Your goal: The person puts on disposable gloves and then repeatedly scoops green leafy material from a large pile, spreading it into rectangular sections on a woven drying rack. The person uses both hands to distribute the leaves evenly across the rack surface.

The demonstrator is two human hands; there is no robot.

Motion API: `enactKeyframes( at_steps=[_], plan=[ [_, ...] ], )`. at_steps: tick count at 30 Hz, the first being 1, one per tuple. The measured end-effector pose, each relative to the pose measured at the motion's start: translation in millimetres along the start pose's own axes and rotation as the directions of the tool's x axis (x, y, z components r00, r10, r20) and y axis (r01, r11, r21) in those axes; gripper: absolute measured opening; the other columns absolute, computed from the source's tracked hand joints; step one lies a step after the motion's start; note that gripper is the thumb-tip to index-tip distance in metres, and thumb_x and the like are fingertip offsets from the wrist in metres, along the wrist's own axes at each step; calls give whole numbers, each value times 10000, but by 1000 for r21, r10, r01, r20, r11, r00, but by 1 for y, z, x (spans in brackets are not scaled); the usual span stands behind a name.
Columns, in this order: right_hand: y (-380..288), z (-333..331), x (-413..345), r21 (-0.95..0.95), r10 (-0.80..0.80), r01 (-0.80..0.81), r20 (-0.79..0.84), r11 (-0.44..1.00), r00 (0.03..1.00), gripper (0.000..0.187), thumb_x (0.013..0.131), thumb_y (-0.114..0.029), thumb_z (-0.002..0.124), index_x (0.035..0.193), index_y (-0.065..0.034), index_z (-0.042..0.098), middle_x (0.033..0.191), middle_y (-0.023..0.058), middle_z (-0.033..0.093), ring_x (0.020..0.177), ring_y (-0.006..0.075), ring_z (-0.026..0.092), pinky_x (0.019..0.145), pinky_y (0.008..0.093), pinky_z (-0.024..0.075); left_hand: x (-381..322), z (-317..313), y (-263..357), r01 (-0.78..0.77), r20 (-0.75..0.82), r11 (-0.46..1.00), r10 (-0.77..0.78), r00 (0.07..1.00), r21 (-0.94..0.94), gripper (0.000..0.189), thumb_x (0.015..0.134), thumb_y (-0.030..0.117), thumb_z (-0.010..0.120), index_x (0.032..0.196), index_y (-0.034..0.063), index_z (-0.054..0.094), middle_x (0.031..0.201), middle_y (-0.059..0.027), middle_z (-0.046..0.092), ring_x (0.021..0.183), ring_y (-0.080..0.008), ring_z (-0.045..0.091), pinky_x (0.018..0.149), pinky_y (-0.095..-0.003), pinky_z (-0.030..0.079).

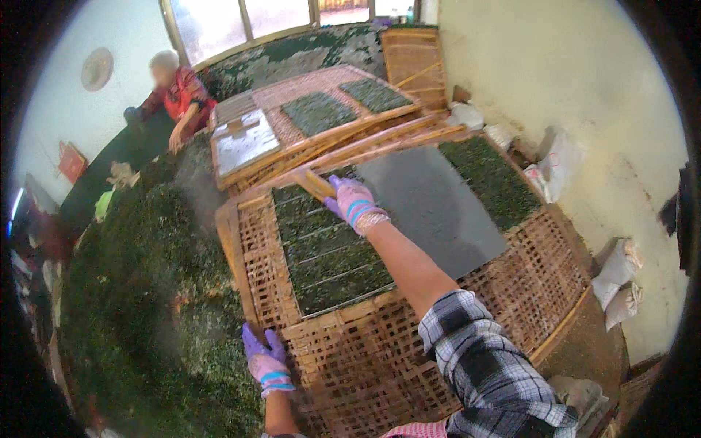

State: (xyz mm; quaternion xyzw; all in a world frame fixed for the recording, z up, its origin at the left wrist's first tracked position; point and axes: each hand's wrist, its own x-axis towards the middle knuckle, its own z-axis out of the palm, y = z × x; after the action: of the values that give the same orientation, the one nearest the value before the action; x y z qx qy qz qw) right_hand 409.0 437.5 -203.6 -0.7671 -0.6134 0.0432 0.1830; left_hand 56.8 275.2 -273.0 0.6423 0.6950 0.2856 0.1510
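My right hand (355, 202), in a pink and purple glove, holds a flat wooden bar (319, 185) over the far end of a thin slatted frame (348, 301). Dark green chopped leaf matter (339, 254) fills the spaces between its slats. Beside it lies a smooth grey sheet (432, 191), then another green leaf rectangle (490, 180). All of these rest on a woven bamboo tray (350, 350) with a wooden rim. At the tray's near left edge my left hand (268, 358), gloved alike, has its fingers apart and grips nothing visible.
A large heap of green leaf matter (137, 284) spreads along the left. Behind stands a second bamboo tray (285, 90) with leaf rectangles (317, 113) and a shiny metal plate (247, 141). A person in red (186, 96) leans at the far left. White sacks (616, 268) line the right wall.
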Motion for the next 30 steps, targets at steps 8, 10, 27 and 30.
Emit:
enactKeyframes(
  at_steps=[8, 10, 27, 30],
  plan=[
    [44, -18, -22, 414, 33, 52, -196, 909, 980, 399, 859, -291, 643, 1228, -144, 607, 1071, 155, 673, 948, 295, 658, 849, 383, 509, 1, 5, 0, -17, -72, 998, 21, 997, 54, 567, 900, 278, 589, 1344, -39, 437, 1298, -243, 529, 1175, -366, 541, 983, -398, 434],
    [66, -48, -61, 434, 92, 24, -244, 901, 965, 412, 860, -235, 661, 1251, -122, 599, 1039, 133, 686, 887, 204, 662, 829, 324, 513, 3, 5, -2, -6, -91, 1000, 8, 996, 21, 498, 902, 231, 583, 1308, -35, 472, 1283, -233, 544, 1170, -359, 547, 977, -394, 439],
    [175, -116, -421, 351, 483, -340, -511, 872, 711, 357, 915, -57, 527, 1266, 11, 537, 1238, 124, 590, 1133, 230, 567, 955, 356, 461, -3, 4, 103, -769, 38, 625, 772, 635, 134, 166, 731, 156, 692, 894, 124, 687, 1273, -139, 573, 1266, -369, 439, 1091, -513, 293],
    [107, -94, -389, 785, 530, -97, -316, 612, 787, 364, 926, -106, 523, 1278, -10, 521, 1268, 117, 561, 1147, 219, 540, 1006, 366, 419, 10, -3, 86, -731, 159, 637, 717, 678, 247, 121, 762, 206, 676, 856, 129, 677, 1282, -126, 572, 1279, -353, 429, 1117, -515, 259]
  ],
)
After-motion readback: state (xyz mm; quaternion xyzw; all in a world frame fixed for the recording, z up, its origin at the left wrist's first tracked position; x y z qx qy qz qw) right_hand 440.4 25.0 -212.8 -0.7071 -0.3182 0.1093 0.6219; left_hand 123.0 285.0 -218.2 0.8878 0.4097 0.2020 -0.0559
